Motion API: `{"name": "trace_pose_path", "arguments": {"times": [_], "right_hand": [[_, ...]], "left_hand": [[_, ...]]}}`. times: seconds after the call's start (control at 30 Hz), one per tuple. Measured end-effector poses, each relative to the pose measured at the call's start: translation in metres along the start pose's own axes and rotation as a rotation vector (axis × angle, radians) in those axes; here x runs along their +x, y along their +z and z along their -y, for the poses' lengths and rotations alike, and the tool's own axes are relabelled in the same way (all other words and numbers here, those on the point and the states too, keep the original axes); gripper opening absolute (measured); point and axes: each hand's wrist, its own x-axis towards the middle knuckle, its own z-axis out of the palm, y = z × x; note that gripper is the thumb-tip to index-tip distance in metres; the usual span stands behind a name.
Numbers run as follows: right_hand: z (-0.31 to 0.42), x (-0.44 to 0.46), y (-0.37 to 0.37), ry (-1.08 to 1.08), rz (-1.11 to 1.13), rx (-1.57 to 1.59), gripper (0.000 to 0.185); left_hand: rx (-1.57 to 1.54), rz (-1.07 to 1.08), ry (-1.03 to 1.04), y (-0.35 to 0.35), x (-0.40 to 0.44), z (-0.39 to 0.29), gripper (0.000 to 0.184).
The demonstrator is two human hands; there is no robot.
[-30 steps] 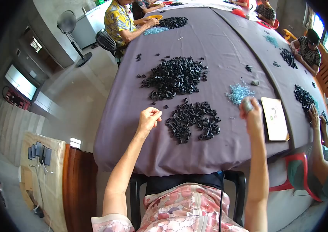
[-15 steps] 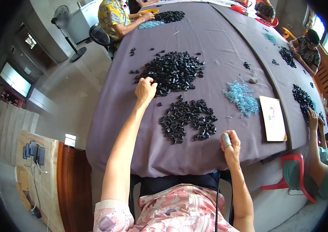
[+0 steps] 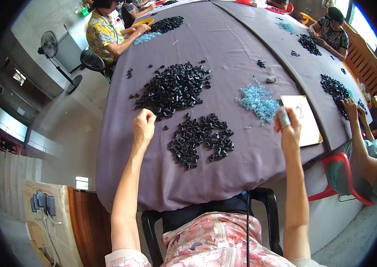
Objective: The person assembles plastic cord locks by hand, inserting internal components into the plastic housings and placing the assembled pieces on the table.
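My left hand (image 3: pixel 144 126) is closed, fingertips pinched together, at the near left edge of a large heap of small black plastic parts (image 3: pixel 173 86). What it pinches, if anything, is hidden. A smaller, looser group of black parts (image 3: pixel 199 140) lies to its right, nearer me. My right hand (image 3: pixel 290 124) is closed too, with a grey wrapping (image 3: pixel 283 116) around one digit. It hovers beside the near right edge of a pile of small light-blue coils (image 3: pixel 258 103), which look like springs, and partly covers a pale board (image 3: pixel 308 127). I cannot make out anything in its fingers.
A purple-grey cloth (image 3: pixel 237 178) covers the long table. A small grey lump (image 3: pixel 270 80) and a few black parts (image 3: pixel 261 64) lie beyond the coils. Other people sit along both sides with their own piles. A red chair (image 3: pixel 346 171) stands at right.
The view has shifted. My left hand has drawn back slightly from the large black heap toward me. My right hand has moved forward and right, from the near table edge to beside the blue coils.
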Motion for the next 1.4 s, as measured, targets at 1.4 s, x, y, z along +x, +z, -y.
{"name": "trace_pose_path", "arguments": {"times": [1.4], "right_hand": [[-0.054, -0.098, 0.019, -0.085, 0.259, -0.420, 0.025]], "left_hand": [[-0.451, -0.122, -0.238, 0.000, 0.014, 0.052, 0.020]]}}
